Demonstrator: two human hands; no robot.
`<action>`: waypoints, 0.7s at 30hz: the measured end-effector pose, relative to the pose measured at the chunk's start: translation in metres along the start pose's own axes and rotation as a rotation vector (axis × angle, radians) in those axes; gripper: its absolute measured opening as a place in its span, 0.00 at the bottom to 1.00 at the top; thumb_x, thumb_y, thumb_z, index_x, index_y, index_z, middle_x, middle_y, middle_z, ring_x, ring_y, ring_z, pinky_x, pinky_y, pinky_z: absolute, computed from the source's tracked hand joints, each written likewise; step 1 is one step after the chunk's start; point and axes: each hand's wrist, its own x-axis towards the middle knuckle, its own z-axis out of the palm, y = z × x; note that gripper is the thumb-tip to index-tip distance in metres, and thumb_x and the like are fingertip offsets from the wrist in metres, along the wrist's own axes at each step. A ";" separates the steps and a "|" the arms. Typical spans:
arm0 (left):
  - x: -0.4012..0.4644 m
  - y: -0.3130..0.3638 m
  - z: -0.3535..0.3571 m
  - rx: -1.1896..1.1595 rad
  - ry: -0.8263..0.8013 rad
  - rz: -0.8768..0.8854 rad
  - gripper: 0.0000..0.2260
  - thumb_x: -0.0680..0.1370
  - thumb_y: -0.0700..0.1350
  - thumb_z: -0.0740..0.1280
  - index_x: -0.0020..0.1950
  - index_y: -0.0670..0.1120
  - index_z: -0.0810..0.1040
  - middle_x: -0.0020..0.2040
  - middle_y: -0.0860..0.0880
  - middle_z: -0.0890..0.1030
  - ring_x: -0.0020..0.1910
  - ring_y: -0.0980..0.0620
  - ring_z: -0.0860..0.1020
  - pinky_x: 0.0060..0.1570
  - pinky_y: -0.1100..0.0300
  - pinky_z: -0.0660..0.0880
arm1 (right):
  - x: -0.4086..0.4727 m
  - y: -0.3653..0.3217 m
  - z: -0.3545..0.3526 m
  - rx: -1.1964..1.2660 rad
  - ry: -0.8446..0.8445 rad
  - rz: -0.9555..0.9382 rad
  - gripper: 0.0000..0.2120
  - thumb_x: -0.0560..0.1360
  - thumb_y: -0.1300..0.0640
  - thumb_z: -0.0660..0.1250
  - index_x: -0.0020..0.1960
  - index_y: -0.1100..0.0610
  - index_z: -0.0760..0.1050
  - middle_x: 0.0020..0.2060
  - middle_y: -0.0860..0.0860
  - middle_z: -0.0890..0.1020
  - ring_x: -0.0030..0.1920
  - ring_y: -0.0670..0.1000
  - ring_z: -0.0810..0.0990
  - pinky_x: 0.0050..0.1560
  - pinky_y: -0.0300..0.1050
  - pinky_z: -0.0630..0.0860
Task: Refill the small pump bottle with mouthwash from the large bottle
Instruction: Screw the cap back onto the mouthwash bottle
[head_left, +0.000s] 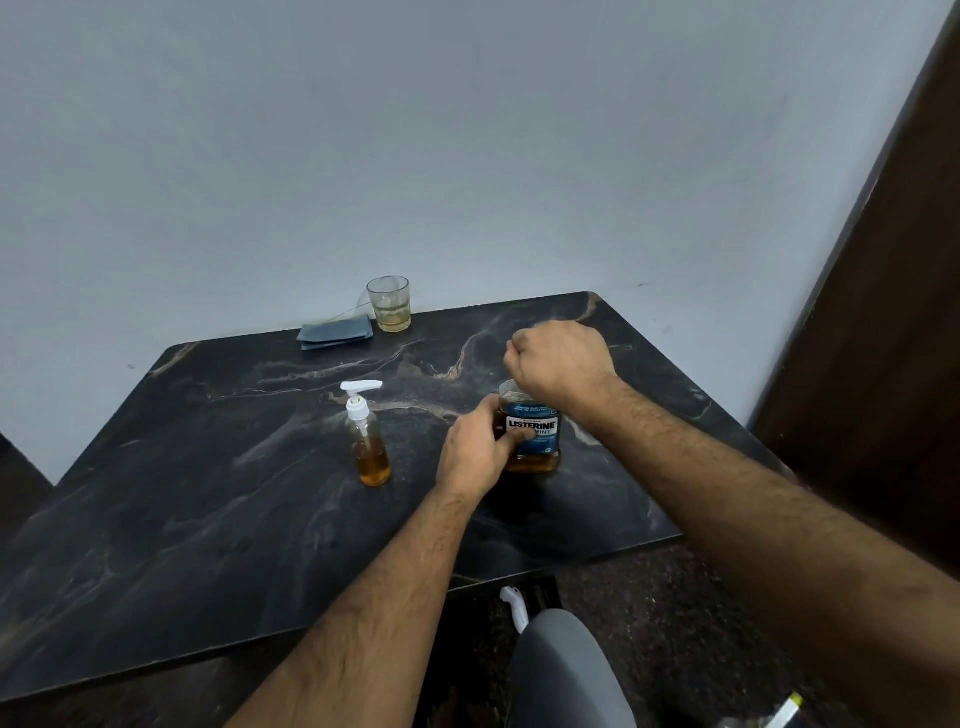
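Left hand (475, 449) grips big bottle (532, 434) to steady it upright on worktop (208, 493); right hand (558, 364) curled over its top, likely twisting cap; pump bottle (370, 441) waits just left, pump on

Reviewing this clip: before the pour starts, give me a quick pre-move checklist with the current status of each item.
1. Large bottle upright on the table: ok.
2. Left hand steadies the large bottle's body: ok.
3. Large bottle's cap off: cannot tell; the right hand is closed over its top.
4. Small pump bottle opened for filling: not ok; its pump head is still on.
5. Small pump bottle has room: ok; liquid fills only its lower part.
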 end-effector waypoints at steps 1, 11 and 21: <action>0.001 -0.001 -0.001 -0.018 -0.018 -0.002 0.17 0.74 0.52 0.73 0.62 0.54 0.75 0.57 0.54 0.82 0.58 0.54 0.79 0.61 0.51 0.75 | 0.000 0.000 0.000 0.006 0.001 0.011 0.19 0.82 0.48 0.50 0.42 0.54 0.75 0.39 0.50 0.79 0.43 0.53 0.77 0.42 0.48 0.72; -0.004 -0.009 -0.013 -0.318 -0.104 0.028 0.24 0.75 0.41 0.73 0.71 0.48 0.72 0.59 0.57 0.79 0.59 0.59 0.78 0.65 0.55 0.74 | -0.044 0.027 0.018 0.738 0.106 0.276 0.24 0.80 0.36 0.50 0.53 0.53 0.76 0.45 0.48 0.81 0.47 0.51 0.79 0.49 0.53 0.76; -0.023 -0.010 0.006 -0.353 0.143 -0.026 0.14 0.79 0.41 0.66 0.63 0.50 0.81 0.47 0.65 0.80 0.52 0.66 0.79 0.56 0.52 0.80 | -0.094 0.016 0.102 1.084 0.009 0.420 0.20 0.72 0.62 0.74 0.61 0.51 0.77 0.53 0.46 0.84 0.55 0.44 0.82 0.62 0.50 0.78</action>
